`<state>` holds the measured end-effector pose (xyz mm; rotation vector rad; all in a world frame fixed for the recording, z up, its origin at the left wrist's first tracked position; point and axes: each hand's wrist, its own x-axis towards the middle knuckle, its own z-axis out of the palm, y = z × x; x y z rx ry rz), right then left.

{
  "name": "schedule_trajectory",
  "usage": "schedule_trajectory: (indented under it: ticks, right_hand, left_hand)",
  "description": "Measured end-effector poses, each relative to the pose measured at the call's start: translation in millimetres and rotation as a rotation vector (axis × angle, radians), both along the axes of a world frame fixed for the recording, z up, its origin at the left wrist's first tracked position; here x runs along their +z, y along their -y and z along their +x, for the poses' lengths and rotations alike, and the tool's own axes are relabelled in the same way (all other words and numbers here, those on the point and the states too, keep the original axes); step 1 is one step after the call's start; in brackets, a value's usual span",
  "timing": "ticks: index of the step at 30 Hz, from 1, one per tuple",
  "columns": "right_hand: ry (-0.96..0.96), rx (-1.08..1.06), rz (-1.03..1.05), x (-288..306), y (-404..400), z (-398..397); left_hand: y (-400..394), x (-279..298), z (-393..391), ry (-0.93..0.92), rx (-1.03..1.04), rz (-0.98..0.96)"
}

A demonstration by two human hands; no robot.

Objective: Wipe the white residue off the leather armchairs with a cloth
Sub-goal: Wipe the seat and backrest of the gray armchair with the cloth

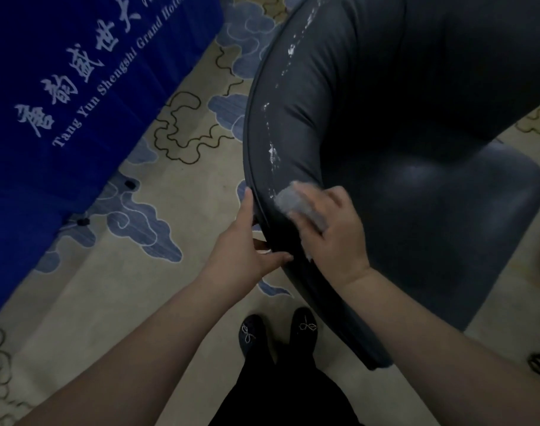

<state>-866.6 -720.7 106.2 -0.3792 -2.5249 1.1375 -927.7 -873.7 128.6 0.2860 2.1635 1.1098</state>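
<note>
You stand behind the dark leather armchair (385,124), looking down on its curved back rim, and that spot lets you reach the rim's near stretch with both hands. Your left hand (247,244) braces the chair from outside: fingers stretched up along the outer edge of the rim, thumb lying across its lower edge, a spread grip that steadies it, I'd judge, against the push of wiping. Your right hand (333,229) lies on top of the padded rim with a grey cloth (302,204) bunched under its fingers, which curl over the wad and press it to the leather; how tightly they pinch it is blurred. The cloth sits at the near end of the white residue (273,152), a broken streak of flakes running up the rim away from you, so most of it looks not yet wiped. Below lie a patterned carpet (170,241) and a blue banner (62,87)
</note>
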Motion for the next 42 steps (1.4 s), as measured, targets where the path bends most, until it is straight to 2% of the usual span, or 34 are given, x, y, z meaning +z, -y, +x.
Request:
schedule_trajectory:
  ticks: [3, 5, 8, 14, 18, 20, 26, 28, 31, 34, 39, 42]
  right_hand:
    - [0.002, 0.216, 0.159, -0.4, 0.7, -16.6]
    - [0.008, 0.159, 0.182, -0.7, -5.6, -44.5]
    - [0.021, 0.016, 0.09, -0.7, -26.9, -79.0]
    - [-0.059, 0.243, 0.077, -8.2, -17.6, -36.3]
    - [-0.053, 0.207, 0.183, -2.4, -33.8, -89.3]
    - [-0.057, 0.17, 0.163, 1.6, -40.3, -109.9]
    - [-0.089, 0.295, 0.163, -1.7, -30.1, -79.4]
    - [-0.091, 0.279, 0.204, 1.3, -32.8, -98.7]
    - [-0.039, 0.108, 0.285, 8.8, -45.1, -150.3]
    - [0.054, 0.009, 0.237, 15.8, -60.9, -180.8]
    - [0.006, 0.088, 0.165, 17.3, -33.6, -135.1]
    - [0.039, 0.039, 0.214, 14.1, -23.4, -137.3]
  left_hand:
    - [-0.5, -1.9, 1.2, 0.002, 0.007, -0.008]
    - [-1.1, -2.6, 2.0, -0.001, 0.006, -0.011]
    - [-2.3, -1.3, -0.5, 0.018, 0.01, -0.01]
    - [-7.5, 4.3, -13.1, -0.035, 0.015, -0.032]
    - [-14.3, 4.4, -27.0, -0.099, 0.007, -0.074]
    - [-16.6, 1.7, -38.9, -0.133, 0.019, -0.073]
    - [-19.6, 0.0, -71.8, -0.133, 0.012, -0.035]
    - [-25.1, -1.8, -83.2, -0.126, -0.011, -0.036]
    - [-32.3, -2.3, -105.0, -0.137, -0.07, -0.039]
    - [-34.2, 0.6, -131.5, -0.099, -0.124, -0.026]
    - [-36.5, 2.6, -162.7, 0.0, -0.266, 0.01]
    - [-36.2, 1.3, -170.8, 0.01, -0.304, 0.022]
